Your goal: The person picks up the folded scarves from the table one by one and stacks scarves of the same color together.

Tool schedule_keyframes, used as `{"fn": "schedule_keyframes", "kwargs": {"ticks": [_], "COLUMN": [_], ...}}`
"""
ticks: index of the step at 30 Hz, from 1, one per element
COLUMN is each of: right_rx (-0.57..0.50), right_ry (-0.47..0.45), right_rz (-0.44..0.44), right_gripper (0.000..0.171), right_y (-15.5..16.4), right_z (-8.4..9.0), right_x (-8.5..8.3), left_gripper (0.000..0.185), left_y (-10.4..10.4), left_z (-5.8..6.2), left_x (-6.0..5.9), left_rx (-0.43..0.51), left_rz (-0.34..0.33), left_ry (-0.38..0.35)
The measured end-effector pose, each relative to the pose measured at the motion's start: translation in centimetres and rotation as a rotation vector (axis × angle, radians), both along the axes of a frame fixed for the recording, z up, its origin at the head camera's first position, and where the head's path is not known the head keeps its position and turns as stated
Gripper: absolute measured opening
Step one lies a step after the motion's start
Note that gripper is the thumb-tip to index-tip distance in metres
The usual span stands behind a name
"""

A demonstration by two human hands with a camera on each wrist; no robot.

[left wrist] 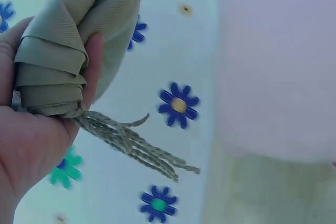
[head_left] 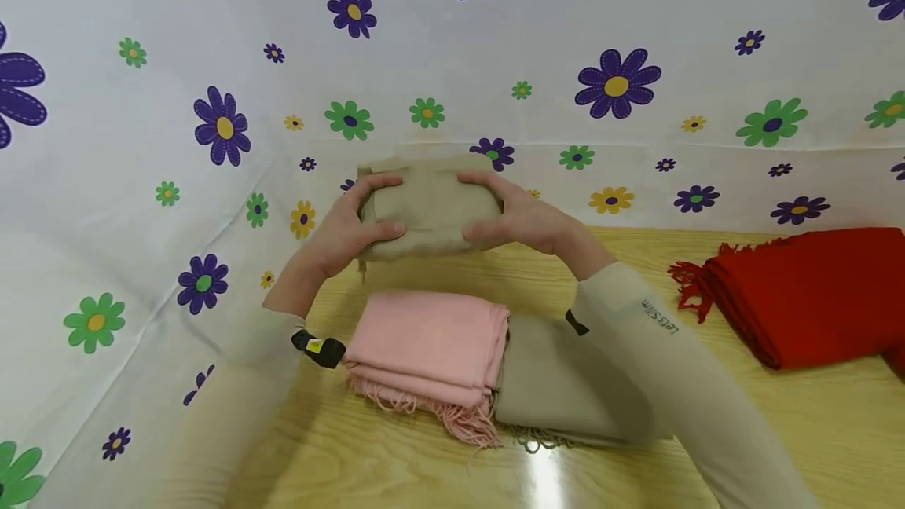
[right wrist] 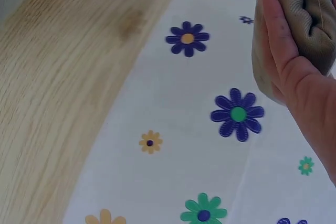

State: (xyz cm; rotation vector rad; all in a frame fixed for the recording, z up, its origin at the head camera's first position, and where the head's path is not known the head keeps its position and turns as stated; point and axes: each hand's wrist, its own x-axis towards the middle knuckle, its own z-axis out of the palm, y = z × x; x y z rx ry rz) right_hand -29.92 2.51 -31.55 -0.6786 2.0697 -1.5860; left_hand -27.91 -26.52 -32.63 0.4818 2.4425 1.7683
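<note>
A folded beige scarf (head_left: 434, 203) is hanging in the air between two hands, above the table (head_left: 389, 466). The left hand (head_left: 353, 217) is gripping its left end, thumb and fingers curling around it, and braided tassels (left wrist: 131, 142) are trailing from that end in the left wrist view. The right hand (head_left: 516, 214) is gripping the other end in the same way. Below, a folded pink scarf (head_left: 427, 344) is lying on the table, fringe spilling toward the person. A second beige scarf (head_left: 558, 368) is lying just beside it, partly hiding under the right sleeve (head_left: 657, 344). Farther right, a red scarf (head_left: 827, 297) is resting. A flowered sheet (head_left: 424, 53) is standing behind.
</note>
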Motion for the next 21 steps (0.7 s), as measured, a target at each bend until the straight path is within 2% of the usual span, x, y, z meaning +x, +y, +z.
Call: {"fn": "schedule_keyframes", "kwargs": {"ticks": [6, 10, 15, 21], "right_rx": [-0.033, -0.021, -0.052, -0.174], "right_ry": [0.049, 0.075, 0.041, -0.083], "right_rz": [-0.021, -0.080, -0.133, -0.147], "right_gripper": [0.078, 0.065, 0.054, 0.051], "right_y": [2.0, 4.4, 7.7, 11.5], "right_z": [1.4, 1.4, 0.7, -0.8], "right_x": [2.5, 4.1, 6.7, 10.9], "left_gripper": [0.067, 0.067, 0.067, 0.067], "left_y": [1.9, 4.6, 8.3, 12.1], "left_z": [3.0, 3.8, 3.7, 2.1], "left_x": [2.6, 4.2, 6.0, 8.6], "left_rx": [0.014, 0.056, 0.141, 0.177], "left_rz": [-0.039, -0.079, -0.129, -0.172], "left_ry": [0.013, -0.028, -0.076, -0.113]}}
